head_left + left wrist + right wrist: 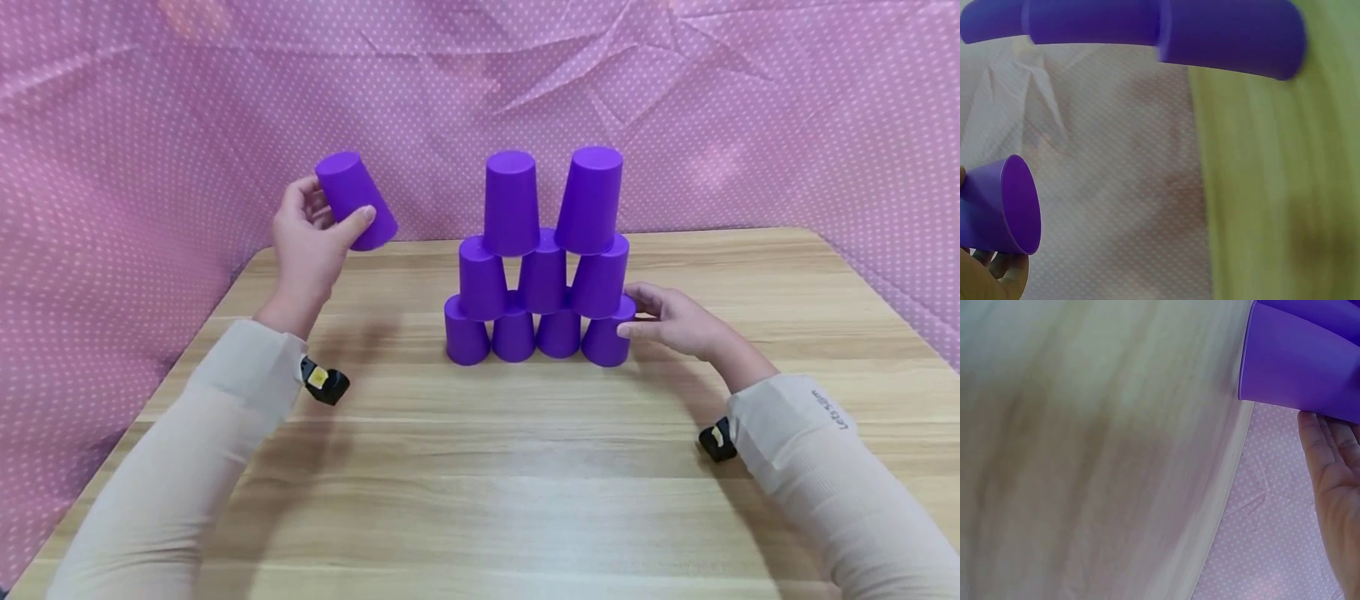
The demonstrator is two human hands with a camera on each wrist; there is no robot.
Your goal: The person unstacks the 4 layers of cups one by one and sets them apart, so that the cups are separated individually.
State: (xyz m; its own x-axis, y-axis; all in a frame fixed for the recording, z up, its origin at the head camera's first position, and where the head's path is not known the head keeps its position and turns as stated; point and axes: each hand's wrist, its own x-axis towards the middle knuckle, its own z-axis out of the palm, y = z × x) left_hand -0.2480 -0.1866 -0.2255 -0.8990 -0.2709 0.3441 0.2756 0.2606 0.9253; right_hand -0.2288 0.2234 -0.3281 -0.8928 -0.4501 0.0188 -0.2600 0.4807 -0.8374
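Note:
In the head view my left hand (311, 242) grips a purple cup (352, 200), bottom up and tilted, raised left of a stack of cups. Its thumb lies across the near side and its fingers go behind; the left wrist view shows the cup's open mouth (1022, 206). The stack stands upside down in tiers: several cups below, three in the middle, and two on top, a left one (512, 204) and a right one (591, 200). My right hand (675, 321) is at the bottom right cup (606, 337), with extended fingertips (1309, 425) right at its side.
The stack stands towards the back of a wood-grain table (480, 483). Pink dotted cloth (420, 108) hangs behind the table and along its sides. Small black cameras, one left (326, 382) and one right (717, 442), sit on the wrists.

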